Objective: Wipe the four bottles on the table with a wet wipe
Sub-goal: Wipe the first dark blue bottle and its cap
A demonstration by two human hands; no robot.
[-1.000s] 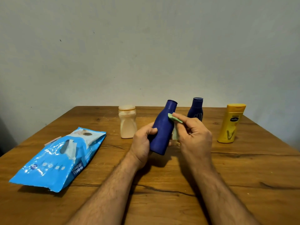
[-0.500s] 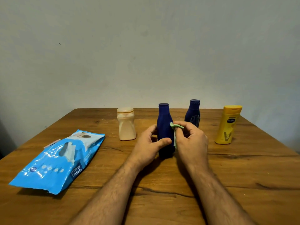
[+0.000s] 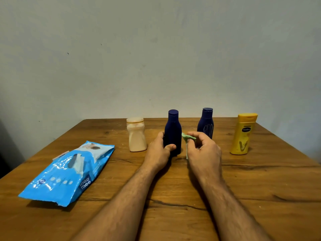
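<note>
The dark blue bottle (image 3: 172,131), tilted in the air a second ago, now stands upright on the wooden table (image 3: 260,188), between the cream bottle (image 3: 136,136) on its left and the second blue bottle (image 3: 205,123) farther right. The left hand (image 3: 160,153) grips its lower body, thumb across the front. The right hand (image 3: 202,149) pinches a green wipe (image 3: 186,139) just beside it. The yellow bottle (image 3: 243,134) stands far right; the blue wipes pack (image 3: 67,173) lies near left.

Left hand (image 3: 160,150) curled, gripping; right hand (image 3: 202,150) pinching, forearms extended
</note>
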